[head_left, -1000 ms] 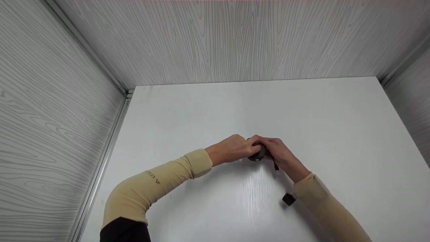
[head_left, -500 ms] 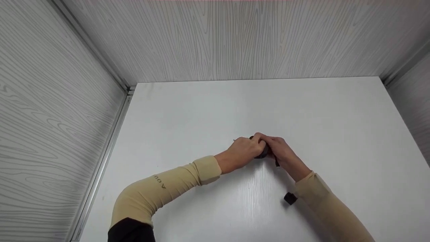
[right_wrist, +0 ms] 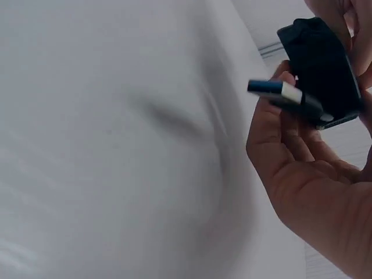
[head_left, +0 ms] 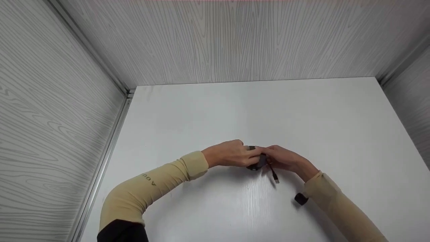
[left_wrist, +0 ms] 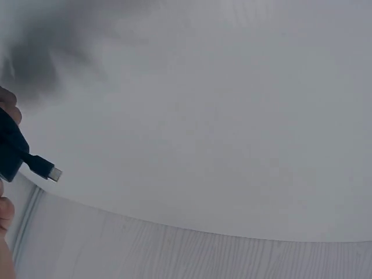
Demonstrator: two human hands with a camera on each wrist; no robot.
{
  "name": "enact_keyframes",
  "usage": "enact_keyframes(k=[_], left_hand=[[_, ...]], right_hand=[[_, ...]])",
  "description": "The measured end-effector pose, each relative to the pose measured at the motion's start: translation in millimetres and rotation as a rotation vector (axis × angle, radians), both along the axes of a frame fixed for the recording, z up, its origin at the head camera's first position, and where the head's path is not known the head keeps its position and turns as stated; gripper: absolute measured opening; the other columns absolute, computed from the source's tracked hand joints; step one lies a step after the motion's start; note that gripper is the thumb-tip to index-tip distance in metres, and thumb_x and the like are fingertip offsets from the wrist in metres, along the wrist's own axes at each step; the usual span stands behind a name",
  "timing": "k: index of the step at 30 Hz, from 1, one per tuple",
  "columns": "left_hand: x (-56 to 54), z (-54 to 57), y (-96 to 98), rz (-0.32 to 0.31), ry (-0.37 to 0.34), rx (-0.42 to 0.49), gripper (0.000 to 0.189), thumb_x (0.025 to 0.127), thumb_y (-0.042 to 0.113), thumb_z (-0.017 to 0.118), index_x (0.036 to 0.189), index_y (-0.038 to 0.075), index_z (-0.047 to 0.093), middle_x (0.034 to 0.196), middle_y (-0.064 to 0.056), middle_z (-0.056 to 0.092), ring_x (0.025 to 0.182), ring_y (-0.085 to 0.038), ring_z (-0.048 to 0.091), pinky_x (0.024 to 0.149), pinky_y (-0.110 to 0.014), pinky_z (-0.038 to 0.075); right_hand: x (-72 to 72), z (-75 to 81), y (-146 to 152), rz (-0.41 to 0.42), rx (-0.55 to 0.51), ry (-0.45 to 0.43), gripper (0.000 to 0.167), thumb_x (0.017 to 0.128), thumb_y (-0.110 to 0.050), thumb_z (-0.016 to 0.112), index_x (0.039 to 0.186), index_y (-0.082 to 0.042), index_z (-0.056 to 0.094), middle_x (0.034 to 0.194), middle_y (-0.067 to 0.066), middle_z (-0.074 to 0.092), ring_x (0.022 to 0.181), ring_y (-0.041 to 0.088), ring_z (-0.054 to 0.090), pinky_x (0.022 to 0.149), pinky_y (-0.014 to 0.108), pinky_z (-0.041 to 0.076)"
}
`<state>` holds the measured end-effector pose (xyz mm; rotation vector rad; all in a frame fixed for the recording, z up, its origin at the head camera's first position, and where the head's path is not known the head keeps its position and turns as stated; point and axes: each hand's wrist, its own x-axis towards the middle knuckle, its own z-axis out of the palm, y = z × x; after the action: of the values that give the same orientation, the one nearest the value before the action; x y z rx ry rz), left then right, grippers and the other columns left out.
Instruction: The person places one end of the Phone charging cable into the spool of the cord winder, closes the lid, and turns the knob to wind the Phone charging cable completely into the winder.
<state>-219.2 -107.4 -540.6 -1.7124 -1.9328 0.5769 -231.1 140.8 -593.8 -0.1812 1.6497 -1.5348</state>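
Both hands hold a small black device point(head_left: 258, 163) just above the white table; what kind of device it is, I cannot tell. My left hand point(head_left: 231, 154) pinches it from the left, fingers bent over its top. On the other side, my right hand point(head_left: 285, 158) grips it, the curled fingers point(right_wrist: 273, 131) lying around its edge in the right wrist view. A short black cable with a USB plug point(head_left: 275, 178) hangs beneath the right hand. That plug shows a blue inside close up. In the left wrist view, a smaller metal-tipped plug point(left_wrist: 43, 167) sticks out beside the device.
A small black cube-like piece point(head_left: 300, 199) lies on the table point(head_left: 201, 114) against the right sleeve point(head_left: 322, 191). Pale wood-grain panels point(head_left: 215, 40) stand at the back and both sides.
Both hands have moved slightly lower in the head view with the device. The USB plug now hangs further out below the right hand. The black cube-like piece sits farther right.
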Motion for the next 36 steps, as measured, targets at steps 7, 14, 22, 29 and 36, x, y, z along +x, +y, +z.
enact_keyframes(k=[7,14,22,29,36], left_hand=[[-7.4,0.0,-1.1,0.071,-0.146,0.077,0.010,0.103,0.006,0.060,0.110,0.012,0.063,0.125,0.001,0.065,0.062,-0.007,0.057,0.056,-0.024,0.053],[-4.4,-9.1,10.7,0.232,-0.246,0.177,0.012,0.103,0.005,0.056,0.104,0.010,0.066,0.114,-0.001,0.064,0.053,-0.007,0.046,0.051,-0.022,0.051],[10.1,-18.0,33.4,0.420,-0.199,0.237,0.017,0.103,0.014,0.064,0.117,0.009,0.073,0.115,-0.002,0.068,0.062,-0.008,0.068,0.054,-0.024,0.057],[21.9,-17.9,63.1,0.640,-0.199,0.337,0.013,0.100,0.010,0.066,0.109,0.006,0.074,0.098,-0.003,0.067,0.061,-0.008,0.068,0.052,-0.024,0.057],[25.1,-14.3,80.8,0.785,-0.216,0.309,0.013,0.102,0.016,0.068,0.109,0.009,0.076,0.095,-0.001,0.066,0.056,-0.007,0.065,0.050,-0.021,0.054]], right_hand=[[10.9,0.3,-14,-0.198,0.008,0.164,0.038,0.110,-0.043,0.055,0.104,-0.014,0.078,0.087,-0.009,0.068,0.080,0.006,0.062,0.075,0.021,0.053],[14.4,-0.5,-19,-0.334,0.060,0.147,0.047,0.108,-0.050,0.054,0.112,-0.009,0.077,0.097,-0.007,0.075,0.089,0.008,0.073,0.085,0.023,0.059],[15.0,-1.1,-13,-0.378,0.095,0.114,0.041,0.107,-0.051,0.055,0.106,-0.017,0.076,0.083,-0.011,0.075,0.081,0.006,0.073,0.079,0.022,0.058],[14.1,3.9,-12,-0.425,0.154,0.112,0.043,0.104,-0.059,0.057,0.101,-0.022,0.078,0.080,-0.013,0.074,0.077,0.004,0.069,0.073,0.021,0.053],[13.0,4.0,-13,-0.463,0.117,0.095,0.044,0.103,-0.060,0.058,0.099,-0.021,0.078,0.077,-0.012,0.073,0.075,0.005,0.067,0.072,0.021,0.054]])
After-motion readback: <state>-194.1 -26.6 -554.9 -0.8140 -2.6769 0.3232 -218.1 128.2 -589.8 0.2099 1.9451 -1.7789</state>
